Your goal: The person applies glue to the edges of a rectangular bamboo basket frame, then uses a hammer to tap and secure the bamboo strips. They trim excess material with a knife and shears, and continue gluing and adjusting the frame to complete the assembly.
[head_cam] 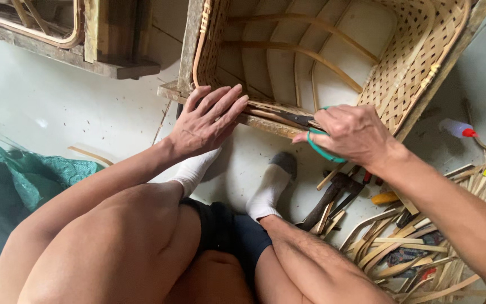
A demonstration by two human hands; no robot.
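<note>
Right hand [355, 134] grips green-handled scissors [316, 138], blades apparently pointing left along the woven basket [417, 56] rim; left hand [209, 121] rests flat, open, beside them.

Basket [412, 62]: woven cane/bamboo strips, pale tan, matt, w/ smooth bent ribs inside and a rough, weathered wood frame [189, 45] round the rim. Scissors [319, 143]: dark dull metal blades, glossy green plastic handles, in right hand [355, 135]. Left hand [206, 121] flat on the wood rim. Floor [57, 107]: pale concrete, matt, speckled w/ shavings. Socks [265, 191]: white cloth, grey at toe. Shorts [234, 236]: dark cloth. Tarp [12, 180]: green woven plastic, slight sheen. Loose strips [400, 247]: split bamboo, dry, matt. Hammer [327, 200]: dark wood handle. Bottle [455, 128]: clear plastic, red cap.
</note>
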